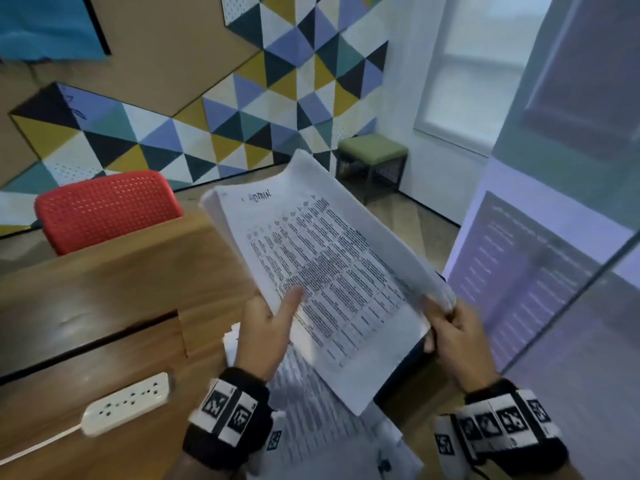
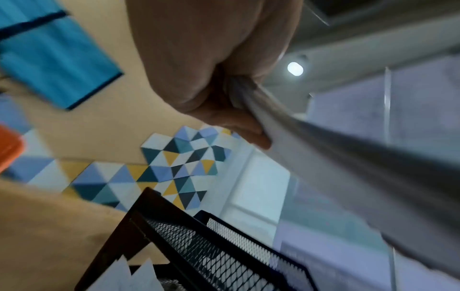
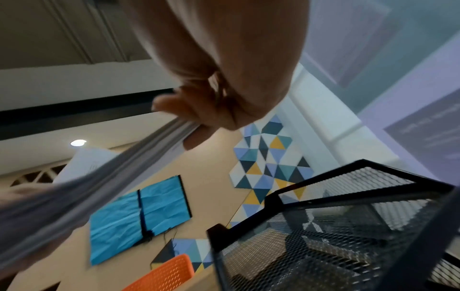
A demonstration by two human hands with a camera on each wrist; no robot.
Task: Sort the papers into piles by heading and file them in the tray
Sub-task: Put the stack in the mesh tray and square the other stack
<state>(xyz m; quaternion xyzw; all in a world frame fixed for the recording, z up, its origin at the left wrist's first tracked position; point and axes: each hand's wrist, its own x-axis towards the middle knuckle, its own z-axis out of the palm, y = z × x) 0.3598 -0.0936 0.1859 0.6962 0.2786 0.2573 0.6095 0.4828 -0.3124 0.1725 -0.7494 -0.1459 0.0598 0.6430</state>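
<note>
Low in the frame, loose printed sheets point(image 1: 311, 410) lie on the wooden desk point(image 1: 104, 289). Above them at centre, the left hand point(image 1: 266, 327) and right hand point(image 1: 453, 337) each pinch a lower corner of the "ADMIN" paper stack point(image 1: 325, 271). It looks light, floppy and prone to fanning, so support both edges. The black mesh tray point(image 3: 336, 226) sits below.

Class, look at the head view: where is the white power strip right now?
The power strip lies on the wooden desk at the lower left of the head view, left of the left hand and nearer the viewer than the red chair.
</note>
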